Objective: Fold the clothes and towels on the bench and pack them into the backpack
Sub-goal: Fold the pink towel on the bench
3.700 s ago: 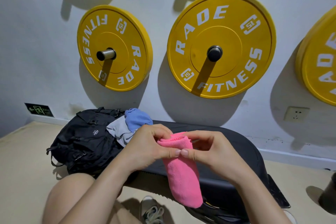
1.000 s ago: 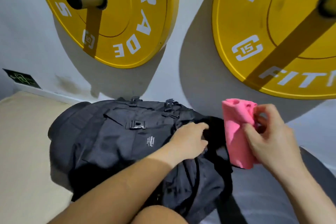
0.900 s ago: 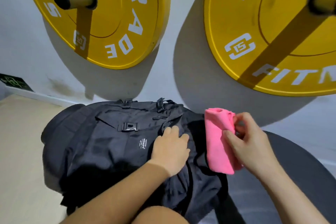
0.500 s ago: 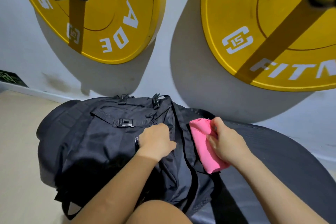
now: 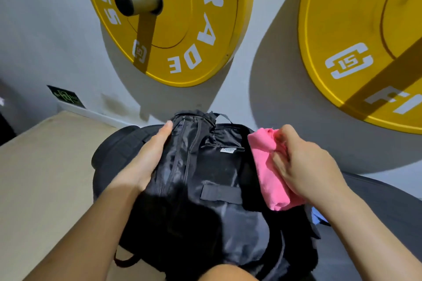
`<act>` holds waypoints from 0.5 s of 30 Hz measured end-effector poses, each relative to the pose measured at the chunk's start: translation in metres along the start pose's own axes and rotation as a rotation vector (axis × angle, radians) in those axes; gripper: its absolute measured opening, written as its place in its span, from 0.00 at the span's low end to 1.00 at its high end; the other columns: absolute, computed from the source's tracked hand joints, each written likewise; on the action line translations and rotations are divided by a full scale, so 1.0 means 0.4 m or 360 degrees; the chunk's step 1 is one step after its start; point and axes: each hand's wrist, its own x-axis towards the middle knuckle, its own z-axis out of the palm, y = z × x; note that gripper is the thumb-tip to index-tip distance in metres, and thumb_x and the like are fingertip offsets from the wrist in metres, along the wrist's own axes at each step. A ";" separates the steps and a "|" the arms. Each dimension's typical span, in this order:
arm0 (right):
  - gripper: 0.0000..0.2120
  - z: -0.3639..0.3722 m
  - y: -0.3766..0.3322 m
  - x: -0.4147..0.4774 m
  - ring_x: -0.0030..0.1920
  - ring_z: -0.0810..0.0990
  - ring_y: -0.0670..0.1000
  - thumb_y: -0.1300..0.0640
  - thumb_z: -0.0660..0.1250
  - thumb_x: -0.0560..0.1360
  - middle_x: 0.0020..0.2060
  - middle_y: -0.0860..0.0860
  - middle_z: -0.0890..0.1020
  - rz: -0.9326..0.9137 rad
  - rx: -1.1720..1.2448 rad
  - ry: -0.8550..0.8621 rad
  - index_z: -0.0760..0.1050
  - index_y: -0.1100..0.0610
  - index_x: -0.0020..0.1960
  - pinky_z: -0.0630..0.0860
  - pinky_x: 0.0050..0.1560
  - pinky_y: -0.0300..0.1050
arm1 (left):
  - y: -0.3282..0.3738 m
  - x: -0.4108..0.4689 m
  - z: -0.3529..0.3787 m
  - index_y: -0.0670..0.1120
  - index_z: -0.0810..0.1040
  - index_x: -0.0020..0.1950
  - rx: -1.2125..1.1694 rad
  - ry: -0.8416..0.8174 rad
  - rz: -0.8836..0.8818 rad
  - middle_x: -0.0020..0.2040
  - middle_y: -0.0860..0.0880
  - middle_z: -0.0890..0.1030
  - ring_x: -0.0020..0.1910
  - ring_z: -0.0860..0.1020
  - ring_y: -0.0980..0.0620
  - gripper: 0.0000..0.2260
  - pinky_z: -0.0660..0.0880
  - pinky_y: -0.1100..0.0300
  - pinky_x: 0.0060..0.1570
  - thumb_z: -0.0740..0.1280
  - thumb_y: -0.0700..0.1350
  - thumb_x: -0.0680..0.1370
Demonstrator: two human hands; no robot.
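A black backpack lies open on the dark bench, its shiny lining and inner pocket strap showing. My left hand holds the front flap back at the left rim of the opening, fingers wrapped over the fabric edge. My right hand grips a folded pink towel at the right rim of the opening, just above the bag. A bit of blue cloth peeks out under my right wrist.
Two yellow weight plates hang on the white wall right behind the bag. Beige floor lies to the left. My knee is at the bottom edge, against the backpack.
My left hand has pulled the backpack's flap open, exposing the inside. My right hand has brought the pink towel from beside the bag to the opening's right rim.
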 end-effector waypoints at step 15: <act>0.10 0.197 -0.130 0.040 0.39 0.74 0.60 0.59 0.64 0.74 0.32 0.49 0.75 0.0061 0.0594 -0.0228 0.62 0.51 0.46 0.74 0.44 0.52 | 0.088 -0.068 -0.134 0.46 0.75 0.54 0.0304 0.0122 0.0483 0.42 0.50 0.82 0.34 0.81 0.63 0.10 0.75 0.71 0.34 0.61 0.33 0.79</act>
